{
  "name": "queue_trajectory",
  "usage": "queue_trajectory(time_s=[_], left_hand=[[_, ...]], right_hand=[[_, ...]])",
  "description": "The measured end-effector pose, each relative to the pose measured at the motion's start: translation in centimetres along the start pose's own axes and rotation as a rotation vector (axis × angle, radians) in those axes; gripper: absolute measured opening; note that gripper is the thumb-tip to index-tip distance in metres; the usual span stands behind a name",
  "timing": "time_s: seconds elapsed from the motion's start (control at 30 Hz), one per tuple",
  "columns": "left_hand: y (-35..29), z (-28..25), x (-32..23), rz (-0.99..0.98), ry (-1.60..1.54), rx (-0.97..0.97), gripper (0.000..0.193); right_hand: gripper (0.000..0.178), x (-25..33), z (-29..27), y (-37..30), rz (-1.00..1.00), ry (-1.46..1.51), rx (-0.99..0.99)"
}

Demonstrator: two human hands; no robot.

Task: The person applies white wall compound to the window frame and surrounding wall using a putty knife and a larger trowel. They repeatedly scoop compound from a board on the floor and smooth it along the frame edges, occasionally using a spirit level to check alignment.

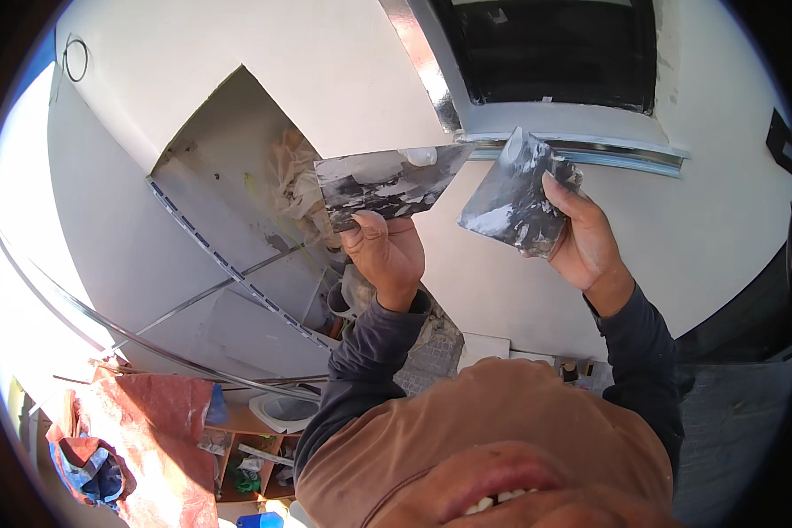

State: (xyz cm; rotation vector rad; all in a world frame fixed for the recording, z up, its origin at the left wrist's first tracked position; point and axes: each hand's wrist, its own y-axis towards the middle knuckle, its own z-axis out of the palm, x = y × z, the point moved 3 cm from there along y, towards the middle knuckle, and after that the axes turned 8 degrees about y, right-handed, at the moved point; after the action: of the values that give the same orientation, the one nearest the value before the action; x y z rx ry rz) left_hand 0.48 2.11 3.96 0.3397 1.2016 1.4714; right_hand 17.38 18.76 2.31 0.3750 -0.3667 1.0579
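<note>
My left hand point(385, 253) grips a broad putty knife point(387, 183) by its near edge, thumb on top. Its dark blade is smeared with white filler, and a small white lump point(421, 156) sits near its far edge. In my right hand point(587, 238) is a second broad putty knife point(515, 198), tilted, its blade streaked grey and white. My right thumb presses on its face, and the fingers are hidden behind it. The two blades are close together but apart, held up in front of a white panel surface.
A metal profile point(581, 154) runs below a dark window point(563, 53). To the left, a cut-out opening point(238, 132) shows crumpled plastic point(295, 176). A slotted metal strip point(229, 264) and a curved rail point(150, 339) cross the left side. Red sheeting point(154, 440) hangs by a wooden shelf point(246, 422).
</note>
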Motion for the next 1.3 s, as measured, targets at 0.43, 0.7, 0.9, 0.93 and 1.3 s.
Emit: queue_trajectory(time_s=[0.43,0.7,0.9,0.93,1.3], left_hand=[[6.6,-0.2,0.7,0.063,1.376,0.654,0.065],[18.8,5.2,-0.5,0.006,1.857,0.932,0.108],[21.8,7.3,0.5,0.210,1.976,1.039,0.113],[22.1,7.4,0.7,0.208,2.011,1.049,0.113],[23.3,7.1,1.5,0.203,2.010,1.089,0.115]], right_hand=[[0.026,10.4,6.9,3.9,-0.779,-0.470,0.357],[0.027,13.1,11.5,19.2,-1.178,-0.800,0.400],[0.029,11.3,13.9,23.2,-1.531,-0.935,0.351],[0.028,11.1,13.9,23.9,-1.490,-0.909,0.319],[0.031,11.2,15.9,25.8,-1.821,-1.007,0.295]])
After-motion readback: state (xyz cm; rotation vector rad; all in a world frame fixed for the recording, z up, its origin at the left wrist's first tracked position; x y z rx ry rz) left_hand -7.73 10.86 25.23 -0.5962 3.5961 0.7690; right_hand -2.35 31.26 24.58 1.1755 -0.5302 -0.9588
